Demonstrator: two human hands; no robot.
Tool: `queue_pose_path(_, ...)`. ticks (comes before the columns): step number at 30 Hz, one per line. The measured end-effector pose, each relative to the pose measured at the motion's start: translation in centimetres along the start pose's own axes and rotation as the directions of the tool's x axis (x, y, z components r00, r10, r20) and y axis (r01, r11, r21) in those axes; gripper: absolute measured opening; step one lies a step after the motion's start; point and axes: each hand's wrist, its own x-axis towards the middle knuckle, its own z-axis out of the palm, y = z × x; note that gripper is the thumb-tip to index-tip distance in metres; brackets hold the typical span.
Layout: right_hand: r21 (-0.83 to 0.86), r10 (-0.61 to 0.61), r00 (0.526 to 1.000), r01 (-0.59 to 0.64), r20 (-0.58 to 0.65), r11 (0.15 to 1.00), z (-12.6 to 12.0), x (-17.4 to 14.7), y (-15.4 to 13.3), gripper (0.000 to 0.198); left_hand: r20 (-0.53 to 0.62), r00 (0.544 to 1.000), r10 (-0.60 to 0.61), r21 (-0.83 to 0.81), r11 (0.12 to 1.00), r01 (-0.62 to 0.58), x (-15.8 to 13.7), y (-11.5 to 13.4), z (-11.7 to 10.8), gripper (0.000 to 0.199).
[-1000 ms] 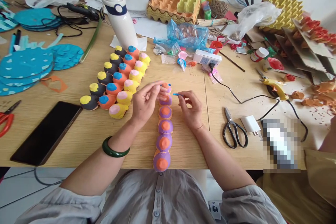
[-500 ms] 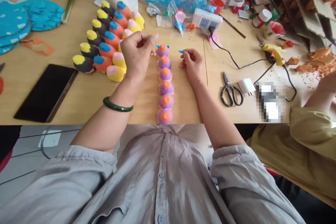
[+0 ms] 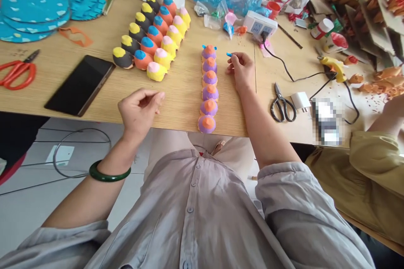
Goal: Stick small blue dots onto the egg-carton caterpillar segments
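Observation:
A row of purple domes with orange caps (image 3: 209, 92), like a strip cut from an egg carton, runs across the table in front of me. Small blue bits stick out on both sides of its far-end dome. To the right of that end, my right hand (image 3: 242, 70) pinches a small blue piece (image 3: 229, 54) between thumb and fingers. My left hand (image 3: 139, 111) is closed over the front table edge, left of the row and apart from it. Its thumb and fingers press together, and whatever they hold, if anything, cannot be made out.
Black, orange and yellow painted strips (image 3: 154, 35) stand at back left. A phone (image 3: 80, 85) and red scissors (image 3: 19, 71) lie left. Black scissors (image 3: 282, 105), a charger (image 3: 301, 101), a corded glue gun (image 3: 334, 67) and a power strip (image 3: 259, 25) are right, beside another person's arm (image 3: 386, 117).
My left hand has moved back toward me and leftward, away from the row's far end. The right hand still pinches the blue piece. The whole view has shifted a little.

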Motion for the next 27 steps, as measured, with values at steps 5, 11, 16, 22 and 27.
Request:
queue_pose_path(5,-0.036,0.025,0.999,-0.026,-0.029,0.999,-0.1,-0.4,-1.0,0.036,0.059,0.986,-0.154,-0.226,0.96,0.163,-0.5,0.1,-0.7,0.037)
queue_pose_path(11,-0.049,0.062,0.994,-0.067,-0.094,0.997,0.2,-1.2,-2.6,0.034,0.283,0.906,-0.315,-0.434,0.8,0.414,1.7,0.5,-1.1,0.045)
queue_pose_path(16,-0.035,0.093,0.987,-0.098,-0.129,0.995,0.2,-1.5,-3.1,0.035,0.388,0.835,-0.39,-0.464,0.7,0.543,2.3,0.2,-2.2,0.038)
queue_pose_path(22,-0.059,0.132,0.978,-0.143,-0.159,0.988,0.4,-1.9,-3.8,0.033,0.413,0.788,-0.457,-0.432,0.663,0.612,2.8,0.7,-2.5,0.029)
queue_pose_path(27,-0.095,0.148,0.97,-0.168,-0.19,0.981,0.7,-2.0,-4.1,0.037,0.462,0.725,-0.512,-0.357,0.641,0.68,3.7,1.0,-2.5,0.027)
